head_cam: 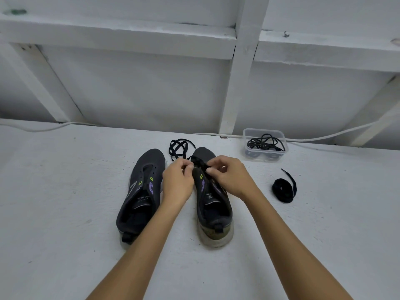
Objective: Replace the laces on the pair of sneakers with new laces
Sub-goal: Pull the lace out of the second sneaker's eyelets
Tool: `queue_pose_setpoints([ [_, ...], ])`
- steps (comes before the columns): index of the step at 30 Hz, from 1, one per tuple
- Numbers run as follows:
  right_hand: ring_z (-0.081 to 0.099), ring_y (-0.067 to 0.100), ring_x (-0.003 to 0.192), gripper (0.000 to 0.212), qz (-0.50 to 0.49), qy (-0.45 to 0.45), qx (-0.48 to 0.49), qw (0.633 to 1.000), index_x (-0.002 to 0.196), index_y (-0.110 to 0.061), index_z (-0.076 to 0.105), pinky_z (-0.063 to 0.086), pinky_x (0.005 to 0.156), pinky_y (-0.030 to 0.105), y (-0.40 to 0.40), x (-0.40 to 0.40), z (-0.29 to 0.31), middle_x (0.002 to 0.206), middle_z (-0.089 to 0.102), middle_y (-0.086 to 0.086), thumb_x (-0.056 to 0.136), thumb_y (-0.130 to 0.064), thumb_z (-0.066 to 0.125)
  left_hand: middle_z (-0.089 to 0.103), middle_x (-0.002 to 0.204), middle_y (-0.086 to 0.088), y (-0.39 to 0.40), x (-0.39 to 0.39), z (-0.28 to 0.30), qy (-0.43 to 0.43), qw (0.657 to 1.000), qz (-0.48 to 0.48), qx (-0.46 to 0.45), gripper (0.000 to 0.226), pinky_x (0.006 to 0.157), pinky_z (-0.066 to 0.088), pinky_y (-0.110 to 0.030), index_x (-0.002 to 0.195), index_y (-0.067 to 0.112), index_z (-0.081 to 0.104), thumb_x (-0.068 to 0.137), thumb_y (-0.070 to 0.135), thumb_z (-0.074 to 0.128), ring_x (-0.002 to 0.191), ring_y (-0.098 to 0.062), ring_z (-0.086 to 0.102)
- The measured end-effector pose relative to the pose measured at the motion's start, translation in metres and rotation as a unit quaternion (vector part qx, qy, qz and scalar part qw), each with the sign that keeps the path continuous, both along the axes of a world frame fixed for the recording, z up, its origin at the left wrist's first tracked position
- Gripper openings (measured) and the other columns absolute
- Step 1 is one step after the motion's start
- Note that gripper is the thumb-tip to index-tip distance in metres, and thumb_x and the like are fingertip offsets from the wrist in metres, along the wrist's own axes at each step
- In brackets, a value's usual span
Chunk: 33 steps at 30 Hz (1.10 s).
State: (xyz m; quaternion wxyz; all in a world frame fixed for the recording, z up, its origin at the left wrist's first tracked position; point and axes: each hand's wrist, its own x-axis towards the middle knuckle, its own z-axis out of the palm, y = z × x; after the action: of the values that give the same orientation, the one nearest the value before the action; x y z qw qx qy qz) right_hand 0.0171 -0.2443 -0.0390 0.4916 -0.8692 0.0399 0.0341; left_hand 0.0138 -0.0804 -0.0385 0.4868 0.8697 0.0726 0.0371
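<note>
Two dark grey sneakers stand side by side on the white surface, toes pointing away from me. The left sneaker [140, 191] has no lace in its eyelets. Over the front eyelets of the right sneaker [213, 204], my left hand [177, 180] and my right hand [231, 176] each pinch part of a black lace [178, 148]. The rest of that lace lies looped beyond the toes. My fingers hide the eyelets they work at.
A clear plastic tub [265, 145] with tangled black laces stands at the back right. A coiled black lace [283, 189] lies to the right of the shoes. A white cable [43, 127] runs along the back edge below a white framed wall.
</note>
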Motion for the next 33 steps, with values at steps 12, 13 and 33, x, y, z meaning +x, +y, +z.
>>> queue_pose_setpoints([
  [12, 0.073, 0.015, 0.071, 0.011, -0.132, 0.054, 0.066, 0.988, 0.077, -0.024, 0.077, 0.063, 0.076, 0.042, -0.017, -0.027, -0.019, 0.077, 0.074, -0.009, 0.087, -0.022, 0.073, 0.021, 0.162, -0.002, -0.007, -0.03, 0.015, 0.11, 0.985, -0.063, 0.114, 0.032, 0.104, 0.036, -0.032, 0.126, 0.028, 0.067, 0.101, 0.04, 0.052, 0.139, -0.026, 0.04],
  [13, 0.073, 0.014, 0.072, 0.012, -0.133, 0.049, 0.064, 0.988, 0.077, -0.025, 0.078, 0.063, 0.077, 0.042, -0.016, -0.028, -0.019, 0.076, 0.074, -0.01, 0.087, -0.023, 0.073, 0.019, 0.164, -0.001, -0.008, -0.03, 0.02, 0.129, 0.984, -0.074, 0.093, 0.035, 0.106, 0.034, -0.032, 0.128, 0.027, 0.065, 0.102, 0.043, 0.048, 0.142, -0.022, 0.037],
  [33, 0.063, 0.001, 0.077, 0.006, 0.005, 0.01, -0.072, 0.997, 0.089, -0.024, 0.074, 0.047, 0.068, 0.018, -0.005, -0.008, -0.002, 0.082, 0.069, -0.013, 0.093, -0.027, 0.071, 0.036, 0.151, -0.009, -0.01, -0.02, 0.009, 0.157, 0.946, -0.234, 0.16, 0.073, 0.109, 0.041, -0.042, 0.144, 0.006, 0.038, 0.092, 0.053, 0.059, 0.135, -0.026, 0.042],
])
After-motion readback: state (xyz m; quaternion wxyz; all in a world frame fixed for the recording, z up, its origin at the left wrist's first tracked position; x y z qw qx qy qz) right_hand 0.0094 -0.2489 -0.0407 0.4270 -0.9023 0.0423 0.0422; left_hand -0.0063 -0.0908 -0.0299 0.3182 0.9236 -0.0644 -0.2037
